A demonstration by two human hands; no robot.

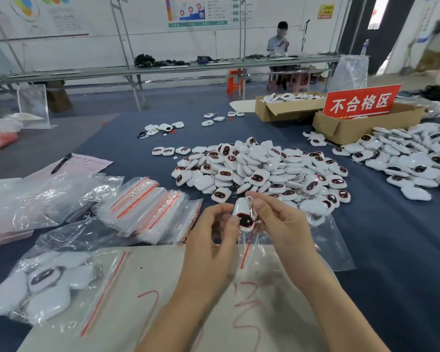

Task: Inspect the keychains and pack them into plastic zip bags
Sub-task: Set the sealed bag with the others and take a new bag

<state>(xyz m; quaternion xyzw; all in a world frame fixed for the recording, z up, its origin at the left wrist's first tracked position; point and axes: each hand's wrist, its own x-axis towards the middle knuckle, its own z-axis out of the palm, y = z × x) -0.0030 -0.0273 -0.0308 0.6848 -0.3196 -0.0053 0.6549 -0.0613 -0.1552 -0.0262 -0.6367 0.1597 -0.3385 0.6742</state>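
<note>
Both hands hold one white keychain (244,214) with a dark, red-rimmed face, just above the table's near middle. My left hand (215,237) pinches its lower left side. My right hand (277,222) grips its right side, where the metal chain hangs. Behind them lies a big heap of the same keychains (264,171). An open clear zip bag with a red strip (323,245) lies under my right hand. A stack of unused zip bags (150,209) sits to the left. A filled zip bag (46,283) holding several keychains lies at the near left.
A second heap of keychains (417,161) spreads at the right. Two cardboard boxes (285,107) (351,130) stand at the back right, one with a red sign (361,101). A pen on pink paper (61,162) lies at the left. A person sits at a far bench (278,44).
</note>
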